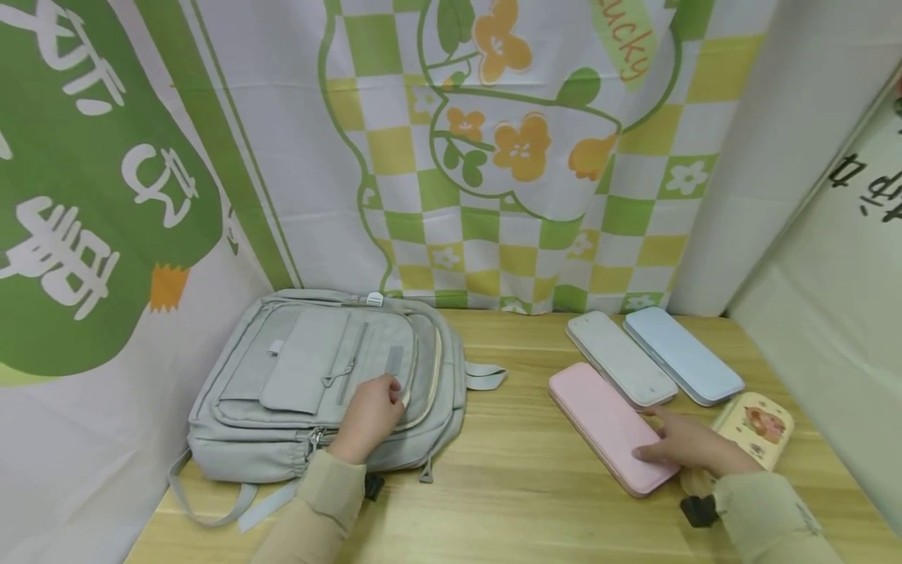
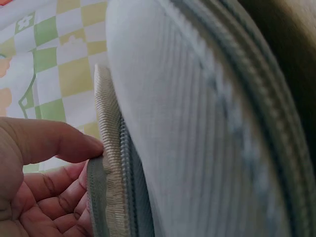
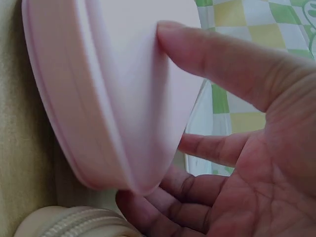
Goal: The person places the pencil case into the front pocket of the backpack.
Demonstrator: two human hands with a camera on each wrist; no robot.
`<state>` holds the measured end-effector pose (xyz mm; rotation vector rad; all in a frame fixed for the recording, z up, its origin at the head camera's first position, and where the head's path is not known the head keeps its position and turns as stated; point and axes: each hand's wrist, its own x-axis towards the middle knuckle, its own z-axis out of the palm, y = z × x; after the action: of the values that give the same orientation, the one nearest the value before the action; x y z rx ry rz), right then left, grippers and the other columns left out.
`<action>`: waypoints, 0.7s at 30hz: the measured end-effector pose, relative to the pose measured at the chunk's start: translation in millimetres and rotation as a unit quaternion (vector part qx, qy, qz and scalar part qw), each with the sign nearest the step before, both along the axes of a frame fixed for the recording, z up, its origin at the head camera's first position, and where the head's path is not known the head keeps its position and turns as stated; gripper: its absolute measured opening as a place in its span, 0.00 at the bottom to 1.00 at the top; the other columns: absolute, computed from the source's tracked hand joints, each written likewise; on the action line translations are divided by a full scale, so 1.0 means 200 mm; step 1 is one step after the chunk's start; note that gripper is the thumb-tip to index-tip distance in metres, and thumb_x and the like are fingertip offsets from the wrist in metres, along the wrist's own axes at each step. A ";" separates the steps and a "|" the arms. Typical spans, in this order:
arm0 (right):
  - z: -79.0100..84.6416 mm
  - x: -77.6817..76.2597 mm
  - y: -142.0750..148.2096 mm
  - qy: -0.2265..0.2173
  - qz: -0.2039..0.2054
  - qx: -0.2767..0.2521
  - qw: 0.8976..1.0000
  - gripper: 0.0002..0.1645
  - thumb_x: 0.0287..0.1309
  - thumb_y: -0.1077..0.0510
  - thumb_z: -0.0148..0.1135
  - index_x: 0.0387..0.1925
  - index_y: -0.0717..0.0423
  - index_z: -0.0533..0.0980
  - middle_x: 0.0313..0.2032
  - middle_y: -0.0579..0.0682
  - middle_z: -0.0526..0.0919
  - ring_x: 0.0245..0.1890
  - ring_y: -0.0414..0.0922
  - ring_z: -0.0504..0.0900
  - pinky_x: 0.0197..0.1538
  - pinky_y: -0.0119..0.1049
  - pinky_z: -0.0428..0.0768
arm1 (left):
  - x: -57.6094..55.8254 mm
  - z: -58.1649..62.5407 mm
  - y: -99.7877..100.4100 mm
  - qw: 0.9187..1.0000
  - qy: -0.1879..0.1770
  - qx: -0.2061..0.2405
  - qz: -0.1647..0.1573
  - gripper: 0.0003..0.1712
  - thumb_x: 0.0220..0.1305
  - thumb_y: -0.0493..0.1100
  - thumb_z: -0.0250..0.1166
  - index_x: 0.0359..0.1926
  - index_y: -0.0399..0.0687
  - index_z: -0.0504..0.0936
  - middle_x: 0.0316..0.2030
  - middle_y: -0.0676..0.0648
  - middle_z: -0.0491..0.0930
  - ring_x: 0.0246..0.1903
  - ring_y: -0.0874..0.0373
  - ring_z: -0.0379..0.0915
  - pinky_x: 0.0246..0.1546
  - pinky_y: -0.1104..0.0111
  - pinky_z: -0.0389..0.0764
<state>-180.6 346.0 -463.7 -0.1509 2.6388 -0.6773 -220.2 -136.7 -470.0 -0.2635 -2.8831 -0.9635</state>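
A grey backpack (image 1: 296, 454) lies flat on the left of the table. My left hand (image 1: 369, 415) pinches the zipped edge (image 2: 111, 148) of a backpack pocket between thumb and fingers; the left wrist view shows the cream trim and zipper teeth close up. On the right, my right hand (image 1: 694, 446) holds the near end of a pink case (image 1: 599, 415). In the right wrist view, the thumb (image 3: 182, 47) presses on the case's top while the other fingers curl at its edge, partly hidden.
A white case (image 1: 620, 356) and a light blue case (image 1: 682, 352) lie behind the pink one. A yellow pouch (image 1: 764, 427) with a printed picture sits beside my right wrist. Patterned cloth (image 1: 521, 251) hangs behind the wooden table (image 1: 507, 501).
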 end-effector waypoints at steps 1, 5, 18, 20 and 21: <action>0.00 0.01 0.01 -0.002 -0.004 -0.013 1.000 0.50 0.60 0.48 0.73 0.65 0.82 0.60 0.45 0.74 0.81 0.47 0.68 0.82 0.50 0.60 0.79 | 0.00 0.00 0.00 1.000 0.003 0.006 0.000 0.11 0.56 0.28 0.62 0.41 0.33 0.82 0.28 0.46 0.79 0.27 0.55 0.73 0.31 0.60 0.78; 0.00 0.04 0.05 -0.020 -0.033 -0.112 0.993 0.42 0.63 0.59 0.69 0.67 0.79 0.59 0.41 0.62 0.81 0.38 0.54 0.81 0.40 0.45 0.81 | 0.00 0.02 0.00 0.999 0.018 0.032 0.004 0.09 0.58 0.27 0.62 0.41 0.33 0.83 0.29 0.47 0.80 0.28 0.56 0.75 0.32 0.60 0.78; -0.03 0.09 -0.05 -0.018 -0.039 -0.104 0.994 0.41 0.68 0.49 0.65 0.61 0.83 0.64 0.42 0.58 0.83 0.41 0.52 0.81 0.43 0.45 0.81 | 0.01 0.03 -0.02 0.999 0.022 0.044 0.013 0.10 0.57 0.28 0.62 0.40 0.34 0.83 0.28 0.47 0.81 0.28 0.56 0.75 0.32 0.60 0.78; -0.02 0.11 -0.12 0.004 -0.029 -0.037 0.999 0.45 0.63 0.43 0.69 0.58 0.81 0.69 0.44 0.63 0.83 0.44 0.58 0.82 0.47 0.52 0.81 | 0.01 0.03 -0.03 0.999 0.022 0.047 0.015 0.10 0.57 0.28 0.61 0.40 0.34 0.83 0.29 0.47 0.81 0.28 0.55 0.75 0.32 0.60 0.78; -0.02 0.12 -0.15 0.013 -0.021 -0.012 1.000 0.47 0.61 0.41 0.70 0.57 0.82 0.69 0.45 0.66 0.83 0.46 0.61 0.82 0.50 0.55 0.80 | 0.01 0.03 -0.03 0.998 0.023 0.048 0.016 0.10 0.57 0.28 0.62 0.40 0.34 0.83 0.28 0.47 0.80 0.28 0.56 0.75 0.32 0.60 0.78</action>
<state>-156.5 315.5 -468.7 -0.1126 2.6668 -0.7258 -217.7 -142.7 -464.6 -0.2275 -2.7812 -1.0704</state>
